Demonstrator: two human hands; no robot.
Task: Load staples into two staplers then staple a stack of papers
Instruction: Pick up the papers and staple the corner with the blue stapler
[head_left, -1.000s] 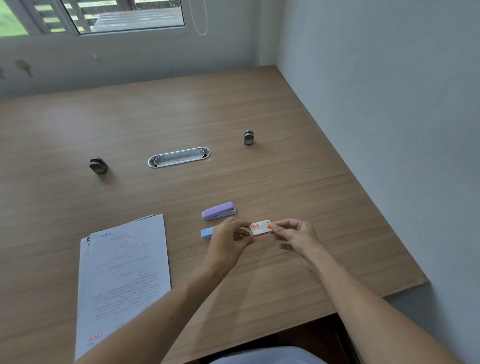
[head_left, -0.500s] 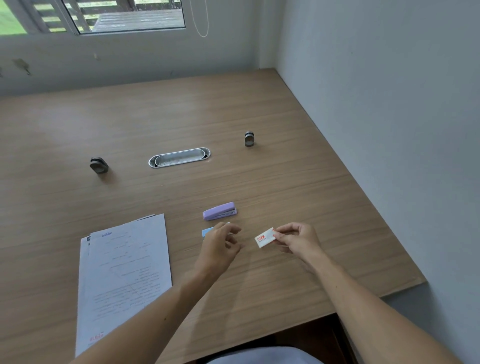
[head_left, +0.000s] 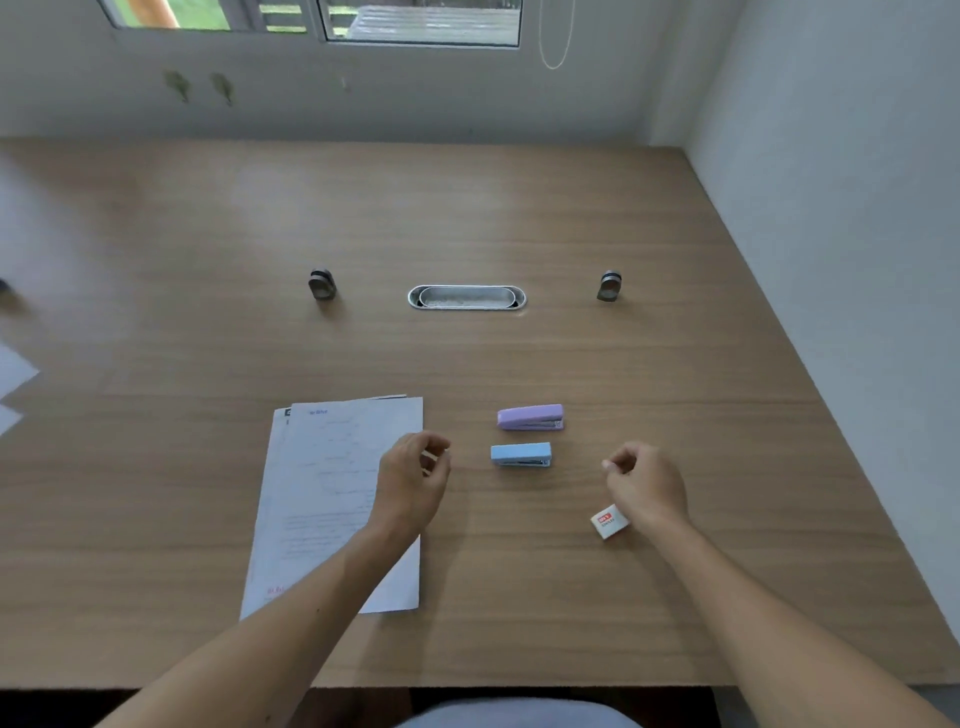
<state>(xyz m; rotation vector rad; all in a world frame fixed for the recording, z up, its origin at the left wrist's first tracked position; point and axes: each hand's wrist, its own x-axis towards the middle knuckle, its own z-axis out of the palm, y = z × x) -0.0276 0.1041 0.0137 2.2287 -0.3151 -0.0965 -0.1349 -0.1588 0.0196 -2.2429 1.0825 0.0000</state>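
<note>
Two hands hovering, two staplers, one staple box, one stack of papers

Left hand (head_left: 413, 480) is loosely curled, fingers pinched on something small and pale I can't make out, sitting over the right edge of the stack of papers (head_left: 332, 499) at lower centre-left. Right hand (head_left: 644, 486) is curled too, fingertips pinched together, can't tell if anything's in there. The one staple box (head_left: 609, 521) lies on the desk (head_left: 519, 208) just beside the right wrist, lower right of centre. Between the hands are the two staplers: blue stapler (head_left: 521, 454) nearer, purple stapler (head_left: 530, 417) just above it, close but apart. Further up the frame: one oval cable grommet (head_left: 466, 298) with two metal clips, left clip (head_left: 322, 284) and right clip (head_left: 608, 286).
</note>
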